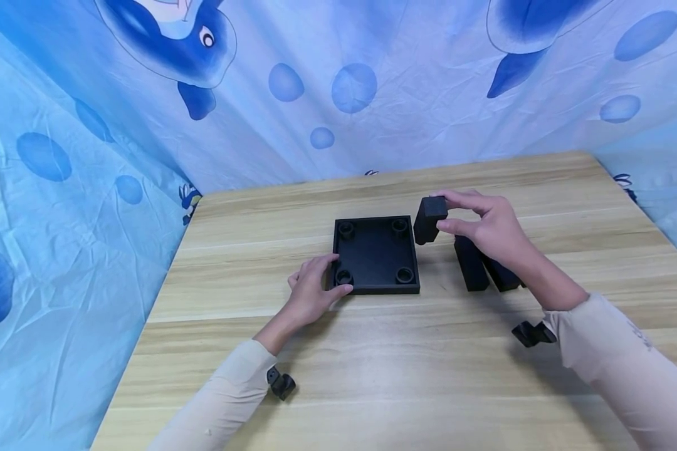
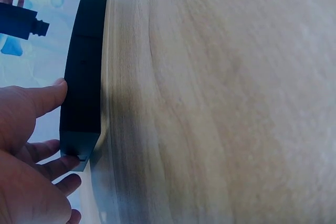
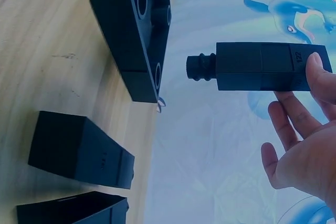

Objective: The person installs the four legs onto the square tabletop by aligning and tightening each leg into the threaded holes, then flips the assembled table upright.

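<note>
A shallow black square base [image 1: 377, 257], walled at its edges, lies on the table with a round socket in each corner. At its near left corner my left hand [image 1: 310, 291] holds it, thumb on the front wall and fingers at the left side. My right hand [image 1: 488, 222] pinches a black square leg [image 1: 430, 219] by its upper end, just right of the base and above the table. In the right wrist view a ridged round stub [image 3: 201, 67] sticks out of the leg's free end, pointing toward the base and apart from it.
Several more black legs [image 1: 471, 266] lie on the wooden table [image 1: 293, 219] below my right hand, partly hidden by it. A blue curtain [image 1: 316, 94] hangs behind the table's far edge and along the left. A small black device sits on each wrist.
</note>
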A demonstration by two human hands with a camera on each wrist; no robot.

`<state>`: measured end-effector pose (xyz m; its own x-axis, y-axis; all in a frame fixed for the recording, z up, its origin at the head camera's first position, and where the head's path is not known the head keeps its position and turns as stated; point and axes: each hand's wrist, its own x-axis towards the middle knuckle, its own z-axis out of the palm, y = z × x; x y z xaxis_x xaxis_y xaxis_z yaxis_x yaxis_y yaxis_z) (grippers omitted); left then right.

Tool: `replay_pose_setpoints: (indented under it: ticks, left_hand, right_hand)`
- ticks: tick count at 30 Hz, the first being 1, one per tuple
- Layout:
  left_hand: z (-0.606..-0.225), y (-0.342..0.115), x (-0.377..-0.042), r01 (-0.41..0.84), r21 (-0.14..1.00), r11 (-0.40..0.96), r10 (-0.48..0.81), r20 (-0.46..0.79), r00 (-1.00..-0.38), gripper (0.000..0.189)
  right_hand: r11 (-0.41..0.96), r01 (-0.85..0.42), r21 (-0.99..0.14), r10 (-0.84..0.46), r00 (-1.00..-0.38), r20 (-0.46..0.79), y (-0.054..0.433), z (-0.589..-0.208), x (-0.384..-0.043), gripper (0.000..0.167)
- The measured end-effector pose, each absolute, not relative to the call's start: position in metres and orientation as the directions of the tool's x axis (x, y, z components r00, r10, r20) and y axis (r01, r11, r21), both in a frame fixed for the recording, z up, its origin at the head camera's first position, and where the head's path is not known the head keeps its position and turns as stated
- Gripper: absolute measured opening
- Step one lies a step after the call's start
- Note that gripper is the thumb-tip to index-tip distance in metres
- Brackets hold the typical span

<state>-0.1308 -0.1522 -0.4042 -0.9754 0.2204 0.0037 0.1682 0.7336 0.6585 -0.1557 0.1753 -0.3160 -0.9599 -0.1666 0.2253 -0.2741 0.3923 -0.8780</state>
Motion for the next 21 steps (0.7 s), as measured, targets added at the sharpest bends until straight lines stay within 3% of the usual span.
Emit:
replay_pose_setpoints:
  ticks: [21]
  left_hand:
    - [-0.405,-0.151,-0.130,0.166,0.653,0.739,0.211,0.009,-0.977,0.067]
  right_hand:
    - [0.295,-0.230,-0.927,-0.224,-0.960,0.167,0.144,-0.314,-0.182,0.047]
